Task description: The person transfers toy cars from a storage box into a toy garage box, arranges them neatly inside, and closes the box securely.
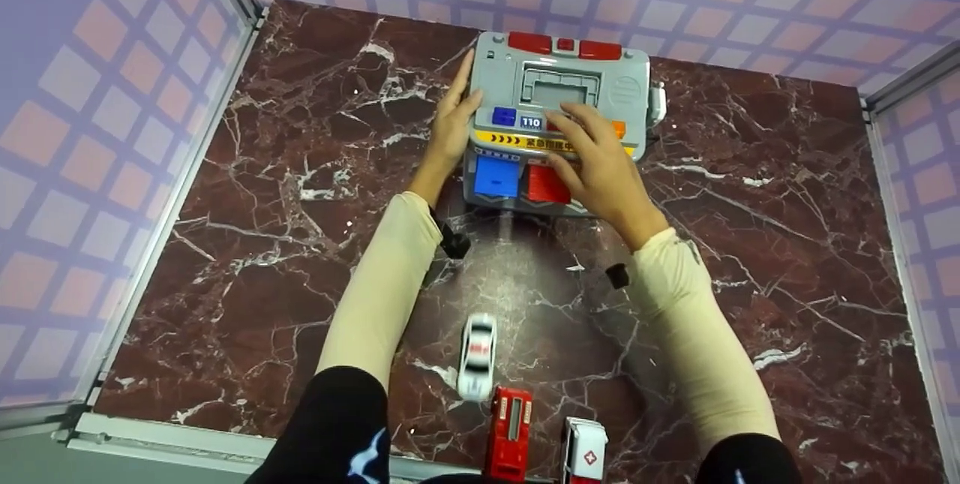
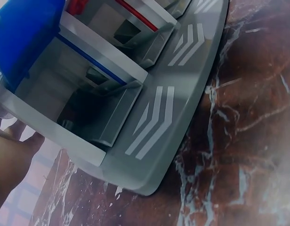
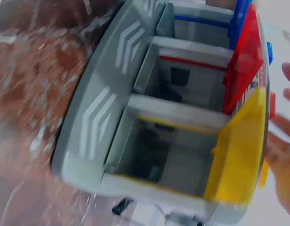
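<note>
A grey toy garage (image 1: pixel 495 79) stands at the back of the marbled surface, with coloured buttons and a "110" label on top. Its blue door (image 1: pixel 496 176), red door (image 1: pixel 549 184) and yellow door (image 3: pixel 239 146) are swung up; the bays below look dark inside. My left hand (image 1: pixel 450 127) rests along the garage's left side, fingers extended, thumb near the top edge. Over the front right of the roof is my right hand (image 1: pixel 604 169), its fingers loosely bent above the row of buttons. Whether a fingertip presses a button I cannot tell.
Nearer to me lie a white toy car (image 1: pixel 477 356), a red toy fire truck (image 1: pixel 510 431) and a white toy ambulance (image 1: pixel 585 450). Checked panels (image 1: pixel 67 169) wall the marbled surface (image 1: pixel 247 266). A white handle-like part (image 1: pixel 658 103) juts from the garage's right side.
</note>
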### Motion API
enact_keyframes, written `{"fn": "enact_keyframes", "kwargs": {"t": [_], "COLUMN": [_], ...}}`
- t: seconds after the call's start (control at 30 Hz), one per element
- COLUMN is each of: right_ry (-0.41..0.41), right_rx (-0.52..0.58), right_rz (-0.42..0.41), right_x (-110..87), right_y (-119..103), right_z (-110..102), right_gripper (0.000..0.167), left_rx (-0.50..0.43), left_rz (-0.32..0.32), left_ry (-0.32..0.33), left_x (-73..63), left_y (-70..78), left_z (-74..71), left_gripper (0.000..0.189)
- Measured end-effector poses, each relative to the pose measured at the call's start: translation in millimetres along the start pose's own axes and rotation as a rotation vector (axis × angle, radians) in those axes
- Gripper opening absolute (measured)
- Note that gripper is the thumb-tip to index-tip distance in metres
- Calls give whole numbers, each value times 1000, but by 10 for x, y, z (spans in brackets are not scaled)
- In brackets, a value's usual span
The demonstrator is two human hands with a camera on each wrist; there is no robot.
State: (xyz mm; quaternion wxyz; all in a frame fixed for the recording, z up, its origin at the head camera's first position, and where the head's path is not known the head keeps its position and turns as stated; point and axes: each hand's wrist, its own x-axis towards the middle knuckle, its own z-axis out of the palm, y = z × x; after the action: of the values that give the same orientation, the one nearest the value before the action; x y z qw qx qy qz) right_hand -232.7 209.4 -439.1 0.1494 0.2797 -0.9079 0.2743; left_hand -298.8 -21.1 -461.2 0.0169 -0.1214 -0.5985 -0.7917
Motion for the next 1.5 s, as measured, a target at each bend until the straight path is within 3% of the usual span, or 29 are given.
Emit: {"fn": "enact_keyframes", "kwargs": {"t": [0.17,0.47,0.57,0.77,1.0,1.13,1.3,1.4,1.5], "right_ry": [96,90,151,265,286,271,171,141,135], "right_rx": [-60,-66,-24,10,0,-88,-154,-164,-159], "right_rz": [-72,-84,-97,-79,-105,-34,44,61,66], "right_x": [-74,-132,-158,-226,-260,-335,-422,-471,-534], "right_y": [64,105,117,155,213,266,335,353,352], "right_z": [-26,-25,-22,-23,7,-20,-41,-54,-80], "right_gripper": [41,41,39,36,37,44,59,67,72], "left_rx": [12,-37,-46,-49,-21,-24,-26,47,246], "left_rz": [1,-7,-16,-30,-30,-58,-70,-98,-127], "left_ry": [6,11,18,22,38,33,47,86,149], "left_x": [15,-8,-15,62,108,106,111,96,40], "left_y": [22,14,-2,-176,-241,-239,-230,-196,-122], "left_z": [-21,-1,8,-35,-69,-46,-38,-37,-46], "left_gripper": [58,58,58,57,59,58,58,57,54]}}
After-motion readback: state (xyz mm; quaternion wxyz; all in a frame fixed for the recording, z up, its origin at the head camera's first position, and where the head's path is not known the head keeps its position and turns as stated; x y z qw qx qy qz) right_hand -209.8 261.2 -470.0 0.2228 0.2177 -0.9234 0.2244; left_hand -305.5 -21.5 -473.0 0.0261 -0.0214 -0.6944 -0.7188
